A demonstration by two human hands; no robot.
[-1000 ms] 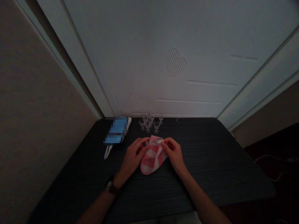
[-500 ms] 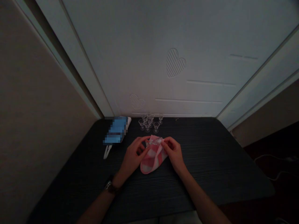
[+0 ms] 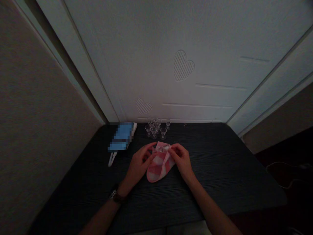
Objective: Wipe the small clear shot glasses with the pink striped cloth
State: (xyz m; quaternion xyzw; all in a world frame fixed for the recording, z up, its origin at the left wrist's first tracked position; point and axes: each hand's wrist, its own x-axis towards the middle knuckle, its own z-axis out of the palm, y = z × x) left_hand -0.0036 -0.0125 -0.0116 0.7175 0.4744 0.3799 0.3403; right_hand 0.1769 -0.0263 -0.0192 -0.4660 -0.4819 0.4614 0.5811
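A pink and white checked cloth hangs between my two hands over the dark table. My left hand pinches its left upper edge, fingers closed. My right hand pinches the right upper edge. A small clear glass seems wrapped at the top of the cloth between my fingertips. A watch sits on my left wrist.
Several small clear stemmed glasses stand in a cluster at the back of the table by the white panel. A blurred blue object lies at the back left, with a white clip-like item beside it. A cable lies on the floor at right.
Hardly anything has moved; both hands and the cloth have shifted very slightly while my fingers work at its top edge.
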